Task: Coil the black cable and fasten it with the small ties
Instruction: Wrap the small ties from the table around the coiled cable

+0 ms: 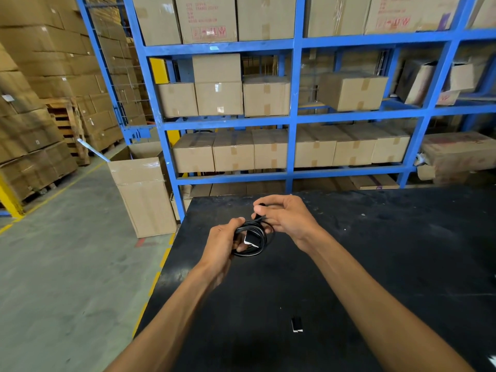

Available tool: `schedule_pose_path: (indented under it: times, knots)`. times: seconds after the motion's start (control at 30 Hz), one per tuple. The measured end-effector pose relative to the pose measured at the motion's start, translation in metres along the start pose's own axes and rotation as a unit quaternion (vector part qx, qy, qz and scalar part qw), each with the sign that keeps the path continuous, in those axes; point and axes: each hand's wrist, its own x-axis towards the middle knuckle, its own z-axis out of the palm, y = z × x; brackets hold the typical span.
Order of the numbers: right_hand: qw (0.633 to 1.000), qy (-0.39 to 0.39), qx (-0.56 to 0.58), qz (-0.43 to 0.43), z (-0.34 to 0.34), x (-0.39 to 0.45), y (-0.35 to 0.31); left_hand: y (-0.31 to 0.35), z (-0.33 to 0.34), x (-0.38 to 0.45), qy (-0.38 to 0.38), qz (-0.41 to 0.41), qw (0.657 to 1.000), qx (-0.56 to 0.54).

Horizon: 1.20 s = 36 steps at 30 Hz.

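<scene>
The black cable [264, 244] is wound into a small coil that I hold above the black table [375, 251]. My left hand [224, 241] grips the coil's left side, and a white tag or tie [251, 239] shows inside the loop. My right hand [284, 214] pinches the cable's black end just above the coil, fingers curled around it. A small black and white tie [297, 325] lies flat on the table nearer to me, between my forearms.
The table's left edge [171, 253] drops to a grey concrete floor with yellow lines. An open cardboard box [143, 194] stands by the table's far left corner. Blue shelving [292, 116] full of cartons rises behind the table.
</scene>
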Motion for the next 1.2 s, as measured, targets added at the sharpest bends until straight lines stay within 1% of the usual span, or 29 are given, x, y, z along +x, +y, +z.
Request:
schedule_pose_path:
  times: [0.17, 0.23, 0.3, 0.37, 0.43, 0.5, 0.63, 0.73, 1.0, 1.1, 1.2]
  knots:
    - [0.999, -0.001, -0.032, 0.0, -0.005, 0.003, -0.002, 0.001, 0.001, 0.0, 0.004, 0.007, 1.0, 0.012]
    - [0.998, 0.0, -0.061, -0.018, -0.005, 0.002, -0.005, 0.003, 0.002, 0.0, 0.002, 0.007, 1.0, 0.015]
    - [0.989, 0.024, -0.127, -0.073, 0.0, -0.001, -0.006, 0.004, 0.002, 0.001, 0.007, 0.007, 1.0, 0.014]
    - [0.971, 0.062, -0.171, -0.153, 0.007, -0.005, -0.003, 0.006, 0.003, 0.003, 0.016, 0.01, 1.0, 0.011]
    - [0.952, 0.09, -0.181, -0.228, 0.015, -0.01, 0.002, 0.009, 0.003, 0.004, 0.026, 0.004, 1.0, -0.004]
    - [0.936, 0.11, -0.181, -0.28, 0.02, -0.014, 0.011, 0.012, 0.002, 0.005, 0.033, -0.006, 0.999, -0.022]
    - [0.917, 0.143, -0.156, -0.338, 0.024, -0.02, 0.029, 0.015, 0.001, 0.003, 0.029, -0.021, 0.999, -0.037]
    - [0.913, 0.133, -0.155, -0.354, 0.024, -0.023, 0.037, 0.014, 0.002, 0.004, 0.035, -0.03, 0.998, -0.036]
    - [0.896, 0.037, -0.236, -0.375, 0.01, -0.027, 0.032, 0.012, 0.002, 0.003, 0.038, -0.052, 0.997, -0.038]
    - [0.871, 0.031, -0.287, -0.397, 0.007, -0.026, 0.031, 0.014, 0.003, 0.002, 0.027, -0.06, 0.997, -0.038]
    - [0.83, 0.065, -0.331, -0.444, 0.007, -0.025, 0.032, 0.015, 0.003, 0.003, 0.024, -0.066, 0.996, -0.048]
